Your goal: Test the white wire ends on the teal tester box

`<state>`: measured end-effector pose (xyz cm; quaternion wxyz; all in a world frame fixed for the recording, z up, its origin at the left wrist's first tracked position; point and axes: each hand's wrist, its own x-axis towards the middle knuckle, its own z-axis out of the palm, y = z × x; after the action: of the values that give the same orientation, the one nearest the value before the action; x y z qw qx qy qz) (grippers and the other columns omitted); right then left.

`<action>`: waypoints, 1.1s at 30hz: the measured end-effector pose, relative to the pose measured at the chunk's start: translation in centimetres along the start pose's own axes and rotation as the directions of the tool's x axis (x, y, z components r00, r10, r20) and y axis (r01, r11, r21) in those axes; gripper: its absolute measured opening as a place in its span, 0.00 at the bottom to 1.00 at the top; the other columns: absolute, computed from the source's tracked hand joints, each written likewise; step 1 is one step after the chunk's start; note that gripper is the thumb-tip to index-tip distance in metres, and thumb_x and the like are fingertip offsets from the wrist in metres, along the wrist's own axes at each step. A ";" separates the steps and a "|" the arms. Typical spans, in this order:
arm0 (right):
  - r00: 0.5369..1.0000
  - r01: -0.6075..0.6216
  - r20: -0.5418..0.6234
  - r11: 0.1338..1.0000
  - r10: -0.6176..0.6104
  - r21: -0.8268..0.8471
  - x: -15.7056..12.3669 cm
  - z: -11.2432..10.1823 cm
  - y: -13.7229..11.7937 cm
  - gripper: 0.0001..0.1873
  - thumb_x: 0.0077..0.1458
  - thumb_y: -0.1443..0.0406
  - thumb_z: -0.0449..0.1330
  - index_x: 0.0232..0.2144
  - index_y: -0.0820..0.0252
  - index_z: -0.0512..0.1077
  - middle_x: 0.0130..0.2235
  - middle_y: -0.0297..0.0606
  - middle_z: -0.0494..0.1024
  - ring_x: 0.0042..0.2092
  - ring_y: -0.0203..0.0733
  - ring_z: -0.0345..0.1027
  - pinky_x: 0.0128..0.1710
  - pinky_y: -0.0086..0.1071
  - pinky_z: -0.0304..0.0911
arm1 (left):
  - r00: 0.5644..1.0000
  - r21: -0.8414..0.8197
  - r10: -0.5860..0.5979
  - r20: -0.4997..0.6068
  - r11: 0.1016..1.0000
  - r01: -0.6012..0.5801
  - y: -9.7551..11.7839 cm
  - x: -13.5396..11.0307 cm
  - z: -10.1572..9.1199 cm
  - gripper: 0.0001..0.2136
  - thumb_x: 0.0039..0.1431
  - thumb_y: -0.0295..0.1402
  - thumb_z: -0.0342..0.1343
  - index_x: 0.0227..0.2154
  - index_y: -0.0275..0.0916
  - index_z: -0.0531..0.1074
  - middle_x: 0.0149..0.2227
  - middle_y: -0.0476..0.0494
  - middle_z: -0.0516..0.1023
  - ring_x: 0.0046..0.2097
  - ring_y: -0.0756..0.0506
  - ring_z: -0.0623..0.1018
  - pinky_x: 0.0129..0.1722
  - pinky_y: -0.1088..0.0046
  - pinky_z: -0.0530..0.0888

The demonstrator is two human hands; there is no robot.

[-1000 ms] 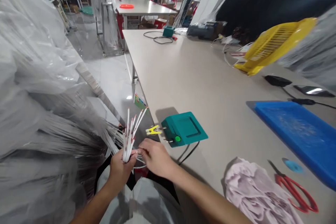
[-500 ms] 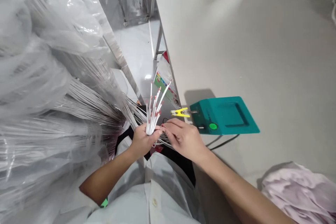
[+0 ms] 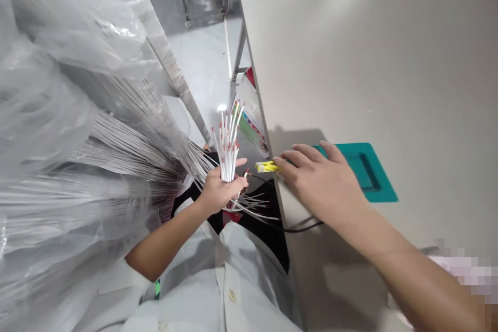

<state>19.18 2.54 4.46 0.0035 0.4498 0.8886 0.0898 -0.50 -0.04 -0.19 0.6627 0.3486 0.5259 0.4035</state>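
My left hand (image 3: pixel 218 189) is closed round a bundle of white wires (image 3: pixel 228 158), whose reddish ends point up and fan out. A single wire end (image 3: pixel 246 172) sticks up beside the thumb, apart from the bundle. My right hand (image 3: pixel 321 181) reaches over the teal device (image 3: pixel 375 179) on the table, palm down with its fingers stretched out. It covers the device's left part, including the green button. The yellow clip (image 3: pixel 265 167) pokes out left of its fingertips, past the table edge; whether they touch is unclear.
Long bunches of white wire (image 3: pixel 128 148) wrapped in clear plastic (image 3: pixel 46 93) fill the left side. The table (image 3: pixel 408 62) lies to the right. A black cable (image 3: pixel 299 229) runs below the device. A wheeled metal rack (image 3: pixel 202 18) stands farther back. More loose wires (image 3: pixel 257 207) lie across the lap.
My right hand has left the wire ends beside my left hand and moved right, over the teal device. My left hand keeps the bundle, slightly higher in view. The view has shifted a little.
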 end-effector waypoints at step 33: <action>0.997 0.057 -0.056 0.988 -0.050 0.143 0.6 1.3 1.4 0.19 0.58 0.58 0.50 0.46 0.62 0.68 0.41 0.50 0.76 0.47 0.57 0.65 0.51 0.68 0.36 | 0.993 0.183 0.086 -0.080 0.981 -0.071 -0.1 1.3 1.9 0.18 0.44 0.31 0.61 0.41 0.36 0.77 0.27 0.47 0.76 0.26 0.52 0.69 0.27 0.77 0.68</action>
<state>20.02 4.05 3.48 -0.0501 0.4223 0.9043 0.0368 1.54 0.99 -0.46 0.5886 0.4094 0.5743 0.3951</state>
